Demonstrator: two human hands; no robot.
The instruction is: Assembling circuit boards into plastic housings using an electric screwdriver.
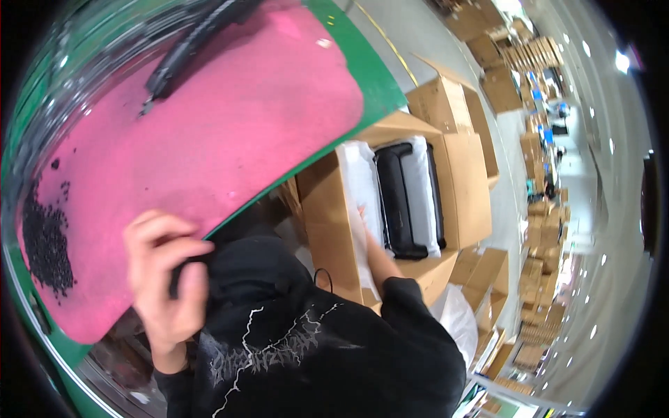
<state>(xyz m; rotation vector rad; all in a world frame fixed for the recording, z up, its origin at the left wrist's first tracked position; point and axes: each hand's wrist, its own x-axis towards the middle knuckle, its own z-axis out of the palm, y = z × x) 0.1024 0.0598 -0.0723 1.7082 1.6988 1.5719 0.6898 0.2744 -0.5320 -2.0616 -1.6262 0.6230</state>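
Note:
My left hand [166,275] hovers at the near edge of the pink mat [188,153], its fingers loosely bent and the thumb apart. It is a little blurred, and nothing shows in its grasp. On my right, my right hand [362,214] reaches down into an open cardboard box [326,223], beside a white-wrapped item [364,184]. White wrapping hides most of its fingers, so its grip does not show. A black, long-shaped item [398,202] stands in the same box next to another white wrapping sheet [420,188].
A black electric screwdriver [191,52] lies on the mat's far side. A pile of small black screws [47,244] spreads at the left. The green table edge [380,90] runs between mat and box. Another open carton [446,104] stands behind; a white plastic bag [456,324] sits nearer.

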